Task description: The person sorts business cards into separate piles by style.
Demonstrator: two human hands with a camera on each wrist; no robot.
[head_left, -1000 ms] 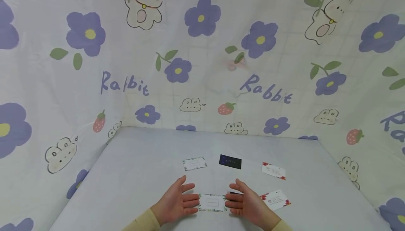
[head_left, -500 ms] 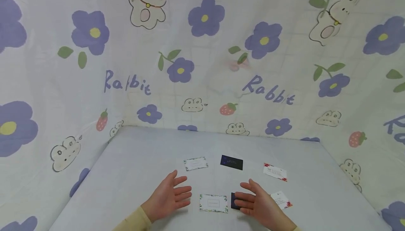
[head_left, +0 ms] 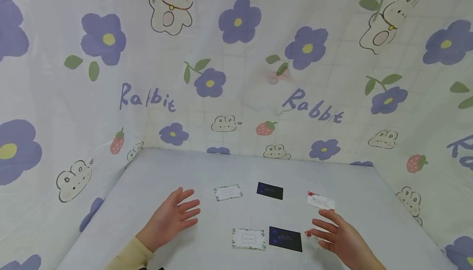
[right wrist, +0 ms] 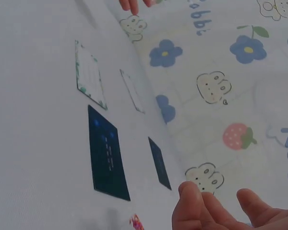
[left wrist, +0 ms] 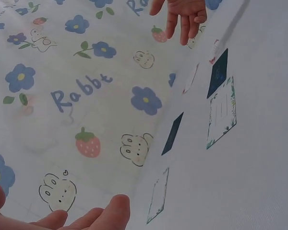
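Note:
My left hand [head_left: 169, 218] hovers above the table's left side with relaxed fingers, holding nothing. On the right, my right hand [head_left: 341, 237] is held over a white card with red flowers [head_left: 313, 241], which it partly hides; its fingers are loosely extended and empty. Between the hands lie a white card with a green leaf border [head_left: 249, 239] and a dark blue-black card [head_left: 285, 239]. Behind them, a second leaf-bordered card [head_left: 228, 192], a second dark card [head_left: 270, 190] and another red-flowered card [head_left: 320, 201] form a back row. Both hands also show in the left wrist view.
The white table [head_left: 177, 171] bears the cards flat in two rows. A patterned curtain [head_left: 236, 64] with purple flowers, rabbits and strawberries encloses its back and sides.
The hands have moved apart, left hand to the left and right hand to the right. The front dark card is now uncovered, while the front red-flowered card is more hidden. The cards stay put.

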